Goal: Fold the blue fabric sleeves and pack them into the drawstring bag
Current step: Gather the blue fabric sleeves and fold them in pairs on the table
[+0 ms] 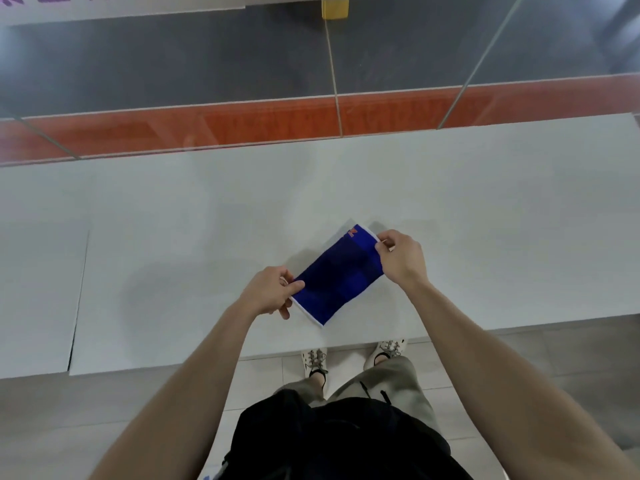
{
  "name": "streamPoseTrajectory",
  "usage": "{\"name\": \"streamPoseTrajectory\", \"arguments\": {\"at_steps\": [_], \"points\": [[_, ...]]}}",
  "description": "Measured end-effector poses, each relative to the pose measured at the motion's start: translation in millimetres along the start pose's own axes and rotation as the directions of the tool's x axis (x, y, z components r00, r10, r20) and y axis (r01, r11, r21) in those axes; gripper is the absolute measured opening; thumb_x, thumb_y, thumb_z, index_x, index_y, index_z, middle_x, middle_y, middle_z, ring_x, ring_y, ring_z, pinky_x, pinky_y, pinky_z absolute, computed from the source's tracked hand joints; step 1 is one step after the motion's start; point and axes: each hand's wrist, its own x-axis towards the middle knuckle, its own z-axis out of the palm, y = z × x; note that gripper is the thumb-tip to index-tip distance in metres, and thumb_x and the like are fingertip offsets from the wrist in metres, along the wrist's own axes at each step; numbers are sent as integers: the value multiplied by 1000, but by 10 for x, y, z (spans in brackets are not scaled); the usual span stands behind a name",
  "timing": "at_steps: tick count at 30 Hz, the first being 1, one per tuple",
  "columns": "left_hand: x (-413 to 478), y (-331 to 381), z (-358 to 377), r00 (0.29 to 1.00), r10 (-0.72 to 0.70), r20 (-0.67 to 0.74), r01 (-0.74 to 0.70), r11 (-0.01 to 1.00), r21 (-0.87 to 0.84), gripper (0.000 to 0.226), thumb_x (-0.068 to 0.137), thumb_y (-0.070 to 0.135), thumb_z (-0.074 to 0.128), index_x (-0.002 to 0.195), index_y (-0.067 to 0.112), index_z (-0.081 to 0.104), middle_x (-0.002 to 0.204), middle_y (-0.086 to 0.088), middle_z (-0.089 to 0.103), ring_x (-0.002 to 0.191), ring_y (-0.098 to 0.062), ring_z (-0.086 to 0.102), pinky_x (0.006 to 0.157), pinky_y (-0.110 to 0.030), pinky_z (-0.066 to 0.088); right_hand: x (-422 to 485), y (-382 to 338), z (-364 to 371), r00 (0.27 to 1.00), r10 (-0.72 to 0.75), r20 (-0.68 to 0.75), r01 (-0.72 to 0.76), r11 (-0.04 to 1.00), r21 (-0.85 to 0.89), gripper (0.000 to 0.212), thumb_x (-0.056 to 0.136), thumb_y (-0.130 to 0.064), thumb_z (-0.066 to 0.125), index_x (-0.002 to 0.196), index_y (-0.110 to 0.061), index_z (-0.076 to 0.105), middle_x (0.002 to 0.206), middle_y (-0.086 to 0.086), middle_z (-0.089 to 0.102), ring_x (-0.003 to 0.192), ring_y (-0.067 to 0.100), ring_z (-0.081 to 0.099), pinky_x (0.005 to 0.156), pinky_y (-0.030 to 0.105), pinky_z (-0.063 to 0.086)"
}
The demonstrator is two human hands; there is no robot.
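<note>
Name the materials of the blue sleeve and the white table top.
The blue sleeve looks like soft matte cloth, probably a stretch knit: no gloss, white bound edges, an orange logo at its far end. The left hand and right hand pinch its ends. The white table top: smooth sheets, dull sheen, a seam at left; paper, laminate or plastic, cannot tell.

1 blue sleeve (337,277), 1 white table (173,220). 2 hands in view: left hand (270,291), right hand (398,256). 2 shoes (314,362), 1 yellow block (335,8).

Matt blue cloth sleeve (337,277)
</note>
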Motion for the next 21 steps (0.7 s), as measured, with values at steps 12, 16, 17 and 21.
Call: {"name": "streamPoseTrajectory", "arguments": {"at_steps": [12, 16, 17, 21], "points": [[104, -56, 329, 956, 48, -289, 99, 875, 474, 39, 99, 56, 70, 118, 23, 61, 111, 3, 73, 97, -23, 73, 85, -41, 61, 161, 93, 132, 996, -41, 80, 61, 959, -276, 36, 98, -28, 73, 131, -15, 69, 127, 3, 69, 118, 27, 66, 98, 42, 58], [212, 72, 460, 950, 143, -279, 7, 879, 476, 72, 85, 57, 80, 142, 21, 52, 137, 1, 58, 123, -24, 63, 97, -42, 57, 126, 31, 146, 986, -28, 163, 89, 922, -378, 70, 87, -45, 84, 143, -12, 59, 137, 7, 63, 133, 31, 56, 107, 44, 52], [243, 121, 493, 950, 147, -274, 3, 876, 482, 75, 83, 55, 83, 141, 20, 52, 138, 0, 57, 123, -24, 62, 100, -41, 56, 125, 17, 168, 984, -11, 177, 81, 917, -392, 73, 84, -45, 86, 143, -12, 58, 137, 8, 64, 133, 32, 56, 107, 45, 52], [336, 226, 576, 949, 153, -274, -3, 877, 481, 73, 76, 48, 88, 133, 19, 54, 133, -2, 63, 120, -25, 63, 104, -39, 53, 112, -19, 209, 970, 120, 210, -38, 933, -357, 44, 75, -32, 86, 109, -16, 65, 110, 6, 74, 97, 26, 69, 80, 42, 60]]}}
